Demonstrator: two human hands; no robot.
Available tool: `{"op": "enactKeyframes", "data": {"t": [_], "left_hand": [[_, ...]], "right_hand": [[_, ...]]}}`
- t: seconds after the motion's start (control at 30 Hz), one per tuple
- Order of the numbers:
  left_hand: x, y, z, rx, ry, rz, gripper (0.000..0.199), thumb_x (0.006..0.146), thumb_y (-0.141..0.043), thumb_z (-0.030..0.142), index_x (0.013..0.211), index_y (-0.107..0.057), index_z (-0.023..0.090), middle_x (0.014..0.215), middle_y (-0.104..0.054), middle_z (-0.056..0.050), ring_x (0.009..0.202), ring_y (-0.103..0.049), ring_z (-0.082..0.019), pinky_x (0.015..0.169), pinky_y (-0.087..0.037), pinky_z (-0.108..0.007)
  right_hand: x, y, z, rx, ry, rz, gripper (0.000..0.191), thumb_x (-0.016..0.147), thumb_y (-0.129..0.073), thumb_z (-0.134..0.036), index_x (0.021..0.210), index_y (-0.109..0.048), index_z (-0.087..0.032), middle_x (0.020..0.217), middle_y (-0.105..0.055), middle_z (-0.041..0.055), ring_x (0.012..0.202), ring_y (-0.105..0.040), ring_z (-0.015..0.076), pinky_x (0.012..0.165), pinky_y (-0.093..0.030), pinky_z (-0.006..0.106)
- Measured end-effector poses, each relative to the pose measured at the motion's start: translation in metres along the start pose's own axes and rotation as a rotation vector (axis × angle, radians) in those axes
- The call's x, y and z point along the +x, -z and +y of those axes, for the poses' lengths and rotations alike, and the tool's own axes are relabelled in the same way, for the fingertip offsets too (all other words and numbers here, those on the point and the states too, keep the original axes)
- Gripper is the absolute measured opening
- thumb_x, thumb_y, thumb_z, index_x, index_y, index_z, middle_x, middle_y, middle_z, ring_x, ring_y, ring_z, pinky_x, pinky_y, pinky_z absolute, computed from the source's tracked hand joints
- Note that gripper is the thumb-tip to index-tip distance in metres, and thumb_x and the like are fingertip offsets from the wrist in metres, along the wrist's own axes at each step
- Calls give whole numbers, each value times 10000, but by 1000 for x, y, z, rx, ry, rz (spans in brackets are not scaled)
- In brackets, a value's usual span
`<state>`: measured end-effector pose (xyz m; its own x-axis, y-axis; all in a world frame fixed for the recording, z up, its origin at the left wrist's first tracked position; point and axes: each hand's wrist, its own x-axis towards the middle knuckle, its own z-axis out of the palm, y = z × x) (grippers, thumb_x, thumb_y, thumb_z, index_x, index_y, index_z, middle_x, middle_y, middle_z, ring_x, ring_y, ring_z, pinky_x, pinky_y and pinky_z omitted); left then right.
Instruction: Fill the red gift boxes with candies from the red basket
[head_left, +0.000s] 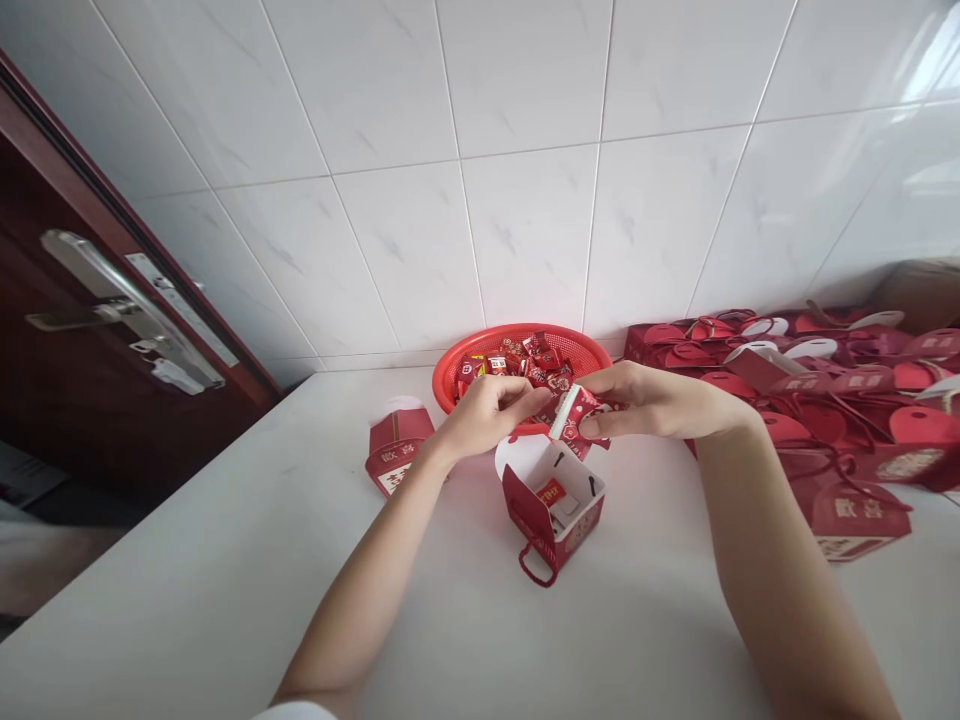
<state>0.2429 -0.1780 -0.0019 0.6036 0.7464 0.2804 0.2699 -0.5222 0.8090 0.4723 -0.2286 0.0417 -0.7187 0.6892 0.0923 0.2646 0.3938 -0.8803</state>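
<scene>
Plastic basket (444, 378), matt paperboard box (579, 534), glossy tiles (529, 230), metal handle (142, 318).

The one view looks from the person's head, forward and down across the table (225, 570) to the wall (401, 90) on the far side. It is close, taking in the left hand (480, 412) and right hand (660, 402) near mid-view, and reaches from the door (45, 400) at left to the boxes (832, 400) at right.
</scene>
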Motion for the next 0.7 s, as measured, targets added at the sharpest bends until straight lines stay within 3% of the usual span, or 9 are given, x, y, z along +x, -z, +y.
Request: {"op": "enactKeyframes", "data": {"t": [0.13, 0.27, 0.33, 0.47, 0.57, 0.7], "left_hand": [[0, -18, -3, -62, -140, 104, 605, 938, -538, 545, 526, -265, 197, 534, -208, 53, 503, -187, -84, 479, -142, -276], [-8, -27, 4, 10, -313, 297, 605, 954, -512, 459, 506, -202, 196, 484, -176, 52, 466, -161, -76, 467, -130, -286], [-12, -26, 11, 81, -312, 309, 602, 930, -533, 450, 496, -201, 195, 483, -176, 50, 467, -164, -77, 470, -136, -286], [-16, -13, 21, 349, 15, 21, 552, 871, -583, 451, 486, -284, 190, 495, -239, 43, 485, -225, -89, 483, -173, -276], [-20, -2, 26, 549, 277, -223, 353, 850, -578, 429, 587, -544, 195, 555, -444, 26, 521, -392, -116, 497, -240, -260], [-27, 8, 33, 574, 393, -483, 224, 801, -616, 411, 922, -710, 247, 725, -600, 18, 626, -533, -153, 527, -314, -246]], "right_hand": [[-3, 0, -2, 3, 42, -29, 247, 900, -662, -390, 860, -658, -146, 759, -582, 2, 695, -504, 115, 637, -418, 257], [-6, 0, -6, -28, 64, -56, 240, 901, -668, -372, 823, -635, -147, 729, -556, -12, 681, -494, 108, 618, -403, 247], [-8, -1, -9, -29, 83, -70, 249, 909, -660, -378, 832, -637, -142, 722, -549, -13, 675, -492, 106, 616, -405, 245], [-12, -2, -13, -68, 88, -100, 268, 937, -622, -398, 907, -665, -134, 746, -589, 1, 681, -518, 112, 625, -419, 246], [-12, -1, -11, -122, 85, -142, 278, 947, -610, -399, 948, -685, -131, 766, -608, 5, 672, -512, 107, 616, -410, 242], [-3, -2, -2, -174, 128, -159, 284, 950, -605, -398, 971, -693, -128, 766, -610, 4, 676, -505, 107, 613, -399, 239]]}}
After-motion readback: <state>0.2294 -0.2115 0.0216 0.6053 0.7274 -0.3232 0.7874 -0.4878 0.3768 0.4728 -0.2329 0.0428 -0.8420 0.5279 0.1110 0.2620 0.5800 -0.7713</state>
